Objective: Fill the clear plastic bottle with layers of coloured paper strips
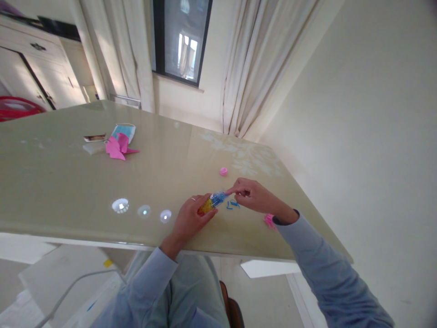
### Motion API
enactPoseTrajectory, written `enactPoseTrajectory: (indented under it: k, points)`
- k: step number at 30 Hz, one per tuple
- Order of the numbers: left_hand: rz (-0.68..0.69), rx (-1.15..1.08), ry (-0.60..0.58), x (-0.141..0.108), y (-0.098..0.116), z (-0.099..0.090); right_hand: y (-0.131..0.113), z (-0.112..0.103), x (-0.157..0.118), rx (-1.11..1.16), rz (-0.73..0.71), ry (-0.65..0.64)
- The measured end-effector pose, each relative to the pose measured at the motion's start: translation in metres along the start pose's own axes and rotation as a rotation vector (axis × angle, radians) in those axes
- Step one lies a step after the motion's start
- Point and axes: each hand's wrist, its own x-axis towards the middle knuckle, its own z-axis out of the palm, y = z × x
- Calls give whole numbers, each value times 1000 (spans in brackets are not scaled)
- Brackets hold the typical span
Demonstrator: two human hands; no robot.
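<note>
A small clear bottle (212,203) with yellow and blue contents lies tilted in my left hand (191,219), whose fingers and thumb wrap round its yellow end. My right hand (249,195) has its index finger stretched out to the blue end of the bottle, at the opening, with the other fingers curled in. Whether that hand pinches anything is too small to tell. Several small blue pieces (233,204) lie on the table under my right hand. A pink ring-like cap (223,171) sits just beyond. Some pink pieces (269,221) are partly hidden by my right wrist.
On the glossy table (164,159), a pink folded paper (118,146), a blue face mask (124,131) and a small brown-and-white strip (94,137) lie at the back left. The table's front edge runs below my hands, and a wall stands at the right.
</note>
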Motion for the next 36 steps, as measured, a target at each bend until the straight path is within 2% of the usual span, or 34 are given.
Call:
enactPoseTrajectory:
  k: [6, 14, 16, 20, 26, 31, 36]
  points:
    - [6, -21, -20, 1, 1, -2, -13, 10, -1, -190, -73, -122]
    - [1, -90, -45, -1, 0, -3, -24, 17, 9, -333, -38, -258]
    - [-19, -110, -40, -1, 0, -3, -23, 14, 9, -290, -58, -237]
    - [-66, -161, -56, 0, 2, -3, -19, 2, 6, -128, -70, -116]
    - [-116, -237, -60, 1, 6, -6, -5, -8, -12, 142, 19, 9]
    - [-136, -331, -102, 1, 14, -11, 8, 17, -31, 376, 214, 88]
    - [-144, -365, -186, 5, 28, -5, 8, 52, -37, 364, 177, 161]
